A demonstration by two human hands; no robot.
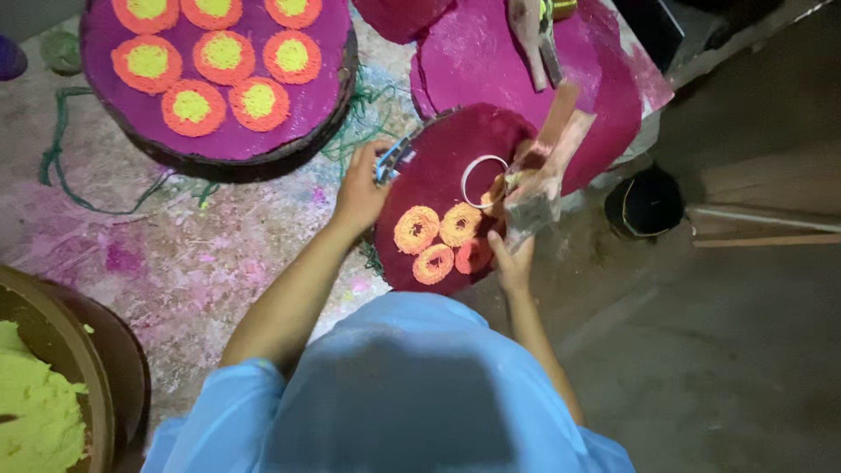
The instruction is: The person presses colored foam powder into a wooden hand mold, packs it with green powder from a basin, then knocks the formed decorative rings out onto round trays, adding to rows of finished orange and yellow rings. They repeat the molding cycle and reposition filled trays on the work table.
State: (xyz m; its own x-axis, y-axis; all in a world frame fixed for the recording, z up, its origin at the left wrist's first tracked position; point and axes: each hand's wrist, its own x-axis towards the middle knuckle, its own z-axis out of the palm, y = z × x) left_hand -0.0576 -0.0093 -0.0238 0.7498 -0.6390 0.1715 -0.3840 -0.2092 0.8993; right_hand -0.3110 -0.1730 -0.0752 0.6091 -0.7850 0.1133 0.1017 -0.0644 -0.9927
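A round dark-magenta board (442, 158) lies in front of me, tilted toward my body. On it sit several orange spiral rings (417, 229) and a white ring mould (482, 180). My left hand (361, 188) grips the board's left rim, by a small blue clip. My right hand (517, 258) holds a clear plastic squeeze bag (533, 188) with its tip near the white ring and the orange rings.
A larger round magenta board (223, 140) with several orange-and-yellow discs lies at the upper left. More magenta sheets (491, 61) sit behind. A bowl of yellow-green paste (35, 412) stands at the lower left. A black pot (646, 203) is at right. Green string (61, 158) trails on the stained floor.
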